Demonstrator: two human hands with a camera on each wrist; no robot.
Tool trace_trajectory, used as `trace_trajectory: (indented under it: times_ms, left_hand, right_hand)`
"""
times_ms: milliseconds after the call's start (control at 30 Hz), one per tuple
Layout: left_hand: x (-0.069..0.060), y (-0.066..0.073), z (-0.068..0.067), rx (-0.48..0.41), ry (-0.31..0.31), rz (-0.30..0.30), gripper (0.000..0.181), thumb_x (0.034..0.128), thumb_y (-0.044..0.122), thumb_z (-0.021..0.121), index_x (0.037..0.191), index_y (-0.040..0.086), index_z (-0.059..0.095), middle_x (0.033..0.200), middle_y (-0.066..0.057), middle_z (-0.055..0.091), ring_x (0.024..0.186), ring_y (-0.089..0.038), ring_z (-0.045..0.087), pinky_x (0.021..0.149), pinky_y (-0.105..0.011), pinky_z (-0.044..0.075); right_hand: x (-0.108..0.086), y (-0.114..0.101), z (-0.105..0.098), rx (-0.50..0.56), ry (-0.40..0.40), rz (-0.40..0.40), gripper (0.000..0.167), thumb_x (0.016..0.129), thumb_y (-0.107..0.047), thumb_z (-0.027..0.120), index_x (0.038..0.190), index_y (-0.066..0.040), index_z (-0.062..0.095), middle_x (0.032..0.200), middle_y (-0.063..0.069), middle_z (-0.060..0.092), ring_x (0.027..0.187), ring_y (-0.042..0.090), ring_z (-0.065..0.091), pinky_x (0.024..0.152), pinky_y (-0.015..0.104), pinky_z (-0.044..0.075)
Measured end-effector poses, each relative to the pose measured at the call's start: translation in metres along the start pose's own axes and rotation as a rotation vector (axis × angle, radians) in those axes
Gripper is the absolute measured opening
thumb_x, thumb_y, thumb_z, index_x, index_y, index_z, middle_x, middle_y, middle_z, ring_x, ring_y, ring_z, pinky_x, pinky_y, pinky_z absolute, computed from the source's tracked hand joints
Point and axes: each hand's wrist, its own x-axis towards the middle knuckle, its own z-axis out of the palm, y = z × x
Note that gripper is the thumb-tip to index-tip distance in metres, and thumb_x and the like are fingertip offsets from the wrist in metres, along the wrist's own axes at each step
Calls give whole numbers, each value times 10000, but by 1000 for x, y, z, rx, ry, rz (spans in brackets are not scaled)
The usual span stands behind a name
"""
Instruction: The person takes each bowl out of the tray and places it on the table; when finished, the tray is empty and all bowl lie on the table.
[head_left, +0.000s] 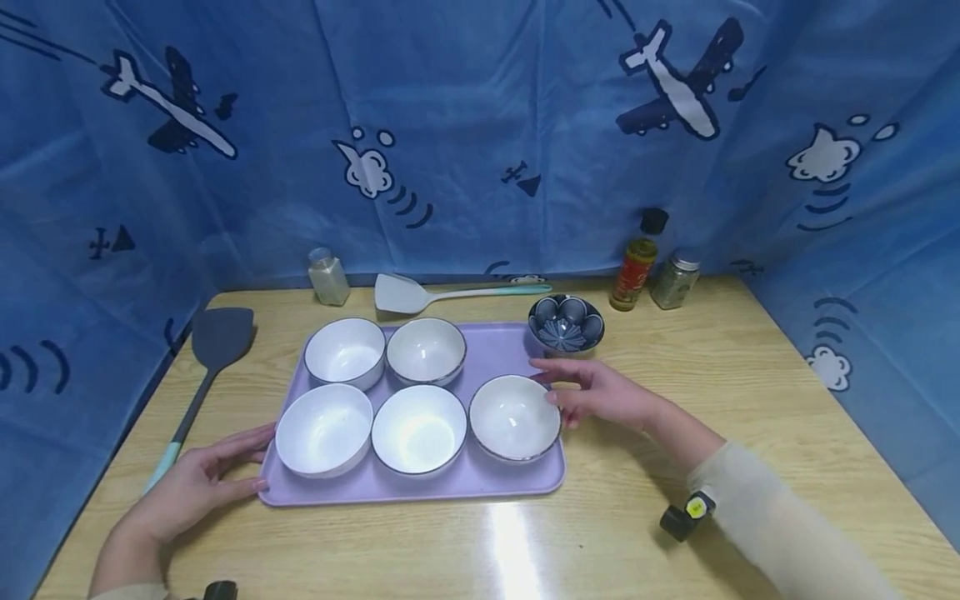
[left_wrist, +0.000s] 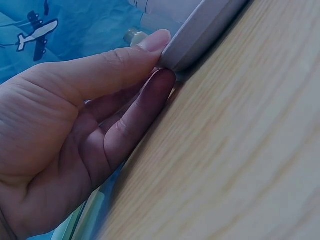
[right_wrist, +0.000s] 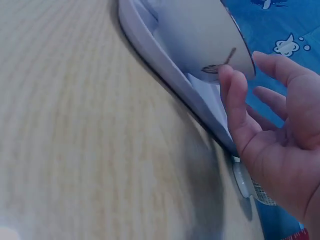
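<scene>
A lilac tray (head_left: 495,340) lies on the wooden table with several white bowls in two rows. At its front left corner my left hand (head_left: 198,482) pinches the edge; in the left wrist view the thumb (left_wrist: 117,62) is on the rim with a finger beneath. My right hand (head_left: 600,393) is beside the front right white bowl (head_left: 515,417), fingers spread and loosely bent. In the right wrist view its thumb (right_wrist: 234,95) is at the bowl's outer wall; whether it touches cannot be told. Behind that hand, a dark patterned bowl (head_left: 566,325) sits at the tray's back right corner.
A dark grey spatula (head_left: 220,337) lies left of the tray; a pale turner (head_left: 405,294) lies behind it. Along the back stand a white shaker (head_left: 328,277), an oil bottle (head_left: 635,271) and a spice jar (head_left: 677,281). Blue curtains (head_left: 450,125) enclose the table's back and sides.
</scene>
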Motion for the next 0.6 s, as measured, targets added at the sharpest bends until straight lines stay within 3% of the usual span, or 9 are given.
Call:
trace_trajectory:
  times_ms: [300,467,567,600]
  left_hand:
    - [-1,0,0,-3,6,13,676,851,470,753,1459,293,514,1518,-25,506,1190,242,394,908,17,308]
    - [-1,-1,1,18,13,-1,697,841,502,749,1462,293,512,1518,-18,506,1186,247,395,960,-41,371]
    - [-1,-1,2,6,10,20,697,853,473,748,1470,254,508,1526,-43,496,1187,243,400,951,-37,377]
    - [-1,-1,2,-4,10,18,696,850,472,752,1467,258,511,1527,-36,495,1187,242,404,912,4,331]
  right_hand:
    - [-5,1,11,103,-89,29,646,997,-205,618,1572,-215,323,1561,214,346,778,273,719,708,401,625]
    - [-5,2,15,191,-108,52,687,987,-172,626,1584,-223,289,1572,215,311,778,252,718,728,385,626]
    - [-6,3,16,225,-111,50,696,989,-147,616,1589,-220,271,1564,233,320,769,246,721,724,373,626]
    - [-6,3,16,235,-112,50,700,990,-141,613,1591,-219,264,1559,242,325,767,246,722,724,373,626]
